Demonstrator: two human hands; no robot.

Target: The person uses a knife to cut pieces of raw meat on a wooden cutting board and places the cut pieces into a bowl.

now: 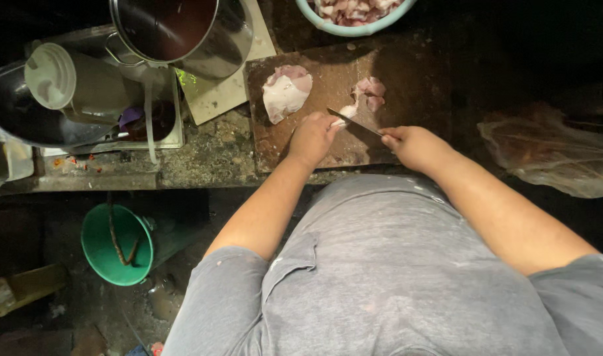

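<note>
Your right hand point(413, 146) has its grip closed around the handle of the knife point(355, 122), blade angled up and left across the wooden cutting board point(407, 86), while your left hand point(313, 137) is curled down, pinning a small pale strip of meat point(347, 111) right where the blade tip lands. That's the danger spot: your left fingertips sit touching the cut line, so 1 slip on wet fat could bring the edge into them. The meat looks slick, and it could skid under the blade if your hold loosens. A larger pale slab point(286, 91) and a pinkish chunk point(370, 91) lie further back on the board, apart from the blade. The board sits near the front edge of the bench point(212, 148), so hard pressure could shift it toward you. The light is dim, making the edge harder to track. The bowl of cut pieces point(354, 14) sits just beyond the board.
</note>
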